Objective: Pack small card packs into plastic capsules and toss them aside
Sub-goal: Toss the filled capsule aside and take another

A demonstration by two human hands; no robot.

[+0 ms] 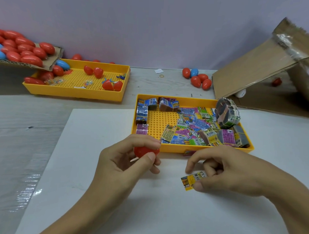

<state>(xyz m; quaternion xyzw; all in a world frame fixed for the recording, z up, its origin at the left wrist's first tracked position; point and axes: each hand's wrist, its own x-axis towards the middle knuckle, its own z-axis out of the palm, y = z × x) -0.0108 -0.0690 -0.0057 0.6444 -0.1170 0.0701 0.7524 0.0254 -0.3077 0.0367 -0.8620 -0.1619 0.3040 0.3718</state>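
Pretty simple setup here. A red plastic capsule piece is held in the left hand just left of centre, fingers and thumb curled round it, so whether it's a half or a whole capsule can't be told. A small yellow card pack is pinched between thumb and fingers of the right hand, lower right of centre, just above the white sheet laid on the grey table.

Right behind both hands a yellow perforated plastic tray is seen, loaded with loose colourful card packs plus a few banded bundles at its right end. A second yellow tray is parked at the upper left with red capsule pieces and small toys in it, and a cardboard flap piled with red and blue capsules is hung over its corner. A small cluster of closed red and blue capsules is left beside a tilted cardboard ramp at the upper right.
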